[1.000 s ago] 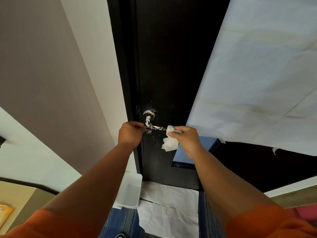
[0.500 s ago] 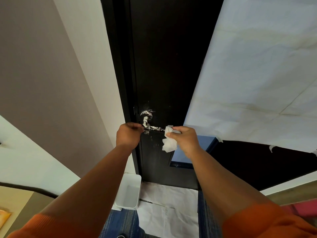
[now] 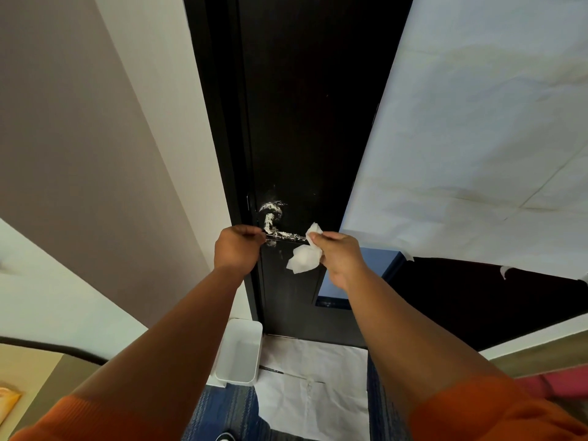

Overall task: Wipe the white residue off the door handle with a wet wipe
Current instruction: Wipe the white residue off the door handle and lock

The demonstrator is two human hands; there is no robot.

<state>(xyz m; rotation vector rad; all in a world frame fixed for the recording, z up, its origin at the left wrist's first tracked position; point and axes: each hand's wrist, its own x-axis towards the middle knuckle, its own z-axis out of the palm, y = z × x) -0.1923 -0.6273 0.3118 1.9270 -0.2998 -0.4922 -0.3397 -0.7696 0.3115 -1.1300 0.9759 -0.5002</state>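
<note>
The dark lever door handle (image 3: 281, 234) sits low on the black door (image 3: 305, 122), near its left edge. It is streaked with white residue on the round base, the neck and along the bar. The right hand (image 3: 339, 256) pinches a crumpled white wet wipe (image 3: 304, 261) at the bar's free end, fingers (image 3: 321, 238) curled round the wipe, whose loose part hangs below. The left hand (image 3: 237, 249) is closed into a fist at the door's edge, touching the handle's bend; I cannot tell whether it grips the handle or the door. Below stands a white plastic bin (image 3: 240, 354) beside white paper sheets (image 3: 311, 386) on the floor. A large white paper covering (image 3: 477, 138) hangs to the right.
</note>
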